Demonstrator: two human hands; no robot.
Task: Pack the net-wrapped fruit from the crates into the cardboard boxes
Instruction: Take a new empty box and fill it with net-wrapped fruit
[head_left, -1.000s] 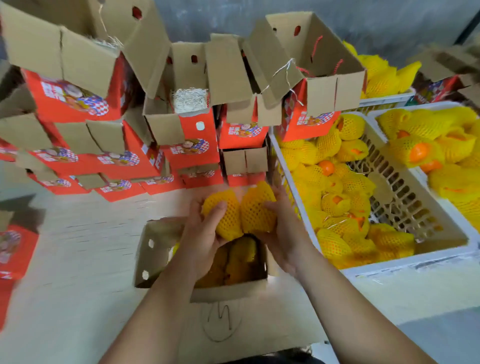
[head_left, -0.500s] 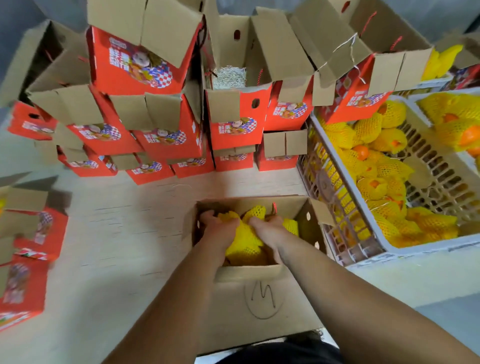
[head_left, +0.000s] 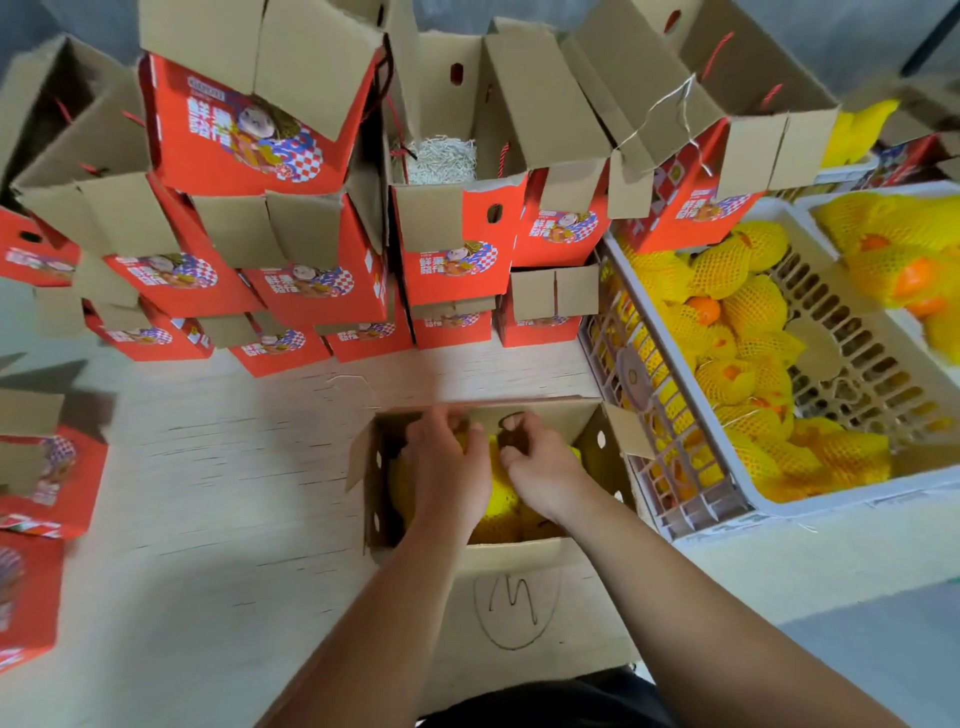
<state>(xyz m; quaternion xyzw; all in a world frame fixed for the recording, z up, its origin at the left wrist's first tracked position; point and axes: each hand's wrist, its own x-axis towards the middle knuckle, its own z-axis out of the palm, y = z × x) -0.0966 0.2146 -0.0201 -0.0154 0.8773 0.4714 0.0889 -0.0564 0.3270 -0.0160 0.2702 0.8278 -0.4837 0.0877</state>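
Head view: open cardboard box (head_left: 587, 421) squeezed against the white crate (head_left: 670, 431) on its right, bare table (head_left: 218, 467) to its left. Both hands down inside, left hand (head_left: 449, 467) flat on the net-wrapped fruit (head_left: 501, 499), fingers relaxed; right hand (head_left: 540, 462) fingers curled, grasp unclear.

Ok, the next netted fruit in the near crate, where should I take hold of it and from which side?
Take a top fruit round its plump middle, coming straight down from above. The crate is open-topped with high slatted walls, so side approaches are blocked. The foam net looks soft and ribbed, so a light grip should hold. The loose net ends would probably slip. Both hands, left and right, are in the box.
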